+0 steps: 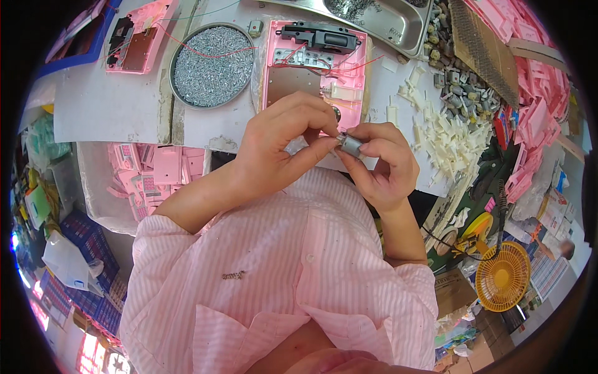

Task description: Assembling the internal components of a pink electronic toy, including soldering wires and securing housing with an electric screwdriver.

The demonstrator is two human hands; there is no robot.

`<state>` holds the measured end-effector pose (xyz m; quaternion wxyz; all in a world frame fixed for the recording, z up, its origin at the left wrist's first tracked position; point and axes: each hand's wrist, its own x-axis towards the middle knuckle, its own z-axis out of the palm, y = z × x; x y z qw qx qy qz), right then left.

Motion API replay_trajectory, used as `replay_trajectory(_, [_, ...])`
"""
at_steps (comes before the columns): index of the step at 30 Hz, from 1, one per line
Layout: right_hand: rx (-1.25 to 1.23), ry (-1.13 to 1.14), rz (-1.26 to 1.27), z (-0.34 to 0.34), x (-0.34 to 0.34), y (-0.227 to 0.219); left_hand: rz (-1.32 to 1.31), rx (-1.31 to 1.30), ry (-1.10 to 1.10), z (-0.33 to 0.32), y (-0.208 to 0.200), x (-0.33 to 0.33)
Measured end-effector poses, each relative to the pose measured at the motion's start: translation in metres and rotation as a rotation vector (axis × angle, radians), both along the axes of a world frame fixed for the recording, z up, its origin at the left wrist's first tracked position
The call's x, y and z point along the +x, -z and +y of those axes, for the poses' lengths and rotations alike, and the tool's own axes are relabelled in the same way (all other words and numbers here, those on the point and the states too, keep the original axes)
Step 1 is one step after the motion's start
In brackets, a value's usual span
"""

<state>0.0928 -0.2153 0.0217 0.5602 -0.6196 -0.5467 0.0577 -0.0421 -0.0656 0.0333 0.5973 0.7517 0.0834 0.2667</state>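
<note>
Cluttered workbench [112, 112] up top, covered in grey-white sheets, and it's packed: a round tin of screws [213, 64] sits left of centre, a steel tray [398, 25] runs along the far edge, and a heap of small white plastic parts [445, 140] spills across the right side. Pink casings [536, 75] pile up at the far right, with more pink pieces in a bin [149, 177] below the bench on the left. A yellow fan [503, 275] sits low on the right.

Dead centre on the bench lies an open pink housing [314, 68], red wires looped across it, a black block at its far end.

Now the hands, both raised just in front of that housing. The left hand [280, 140] is curled, thumb and fingertips pinched on one end of a small silver motor [350, 145]. The right hand [383, 165] grips the other end, fingers bent tight around it. Motor held between the two, above the bench's near edge, close to the pink striped shirt [280, 262].
</note>
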Motion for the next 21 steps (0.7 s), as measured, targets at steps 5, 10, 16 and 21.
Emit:
replay_trajectory(5, [-0.054,-0.013,-0.056,0.001,0.003,-0.006,0.017,0.079,0.008,0.001,0.000,0.000])
replay_trajectory(10, [-0.229,0.074,0.125,-0.015,0.024,-0.016,0.244,0.124,0.053,0.032,-0.013,0.020])
replay_trajectory(16, [-0.264,0.219,0.623,-0.018,0.045,-0.024,0.276,1.052,-0.261,0.039,0.014,0.074])
replay_trajectory(21, [-0.296,0.230,0.358,-0.021,0.049,-0.016,0.238,1.119,-0.319,0.031,0.025,0.087])
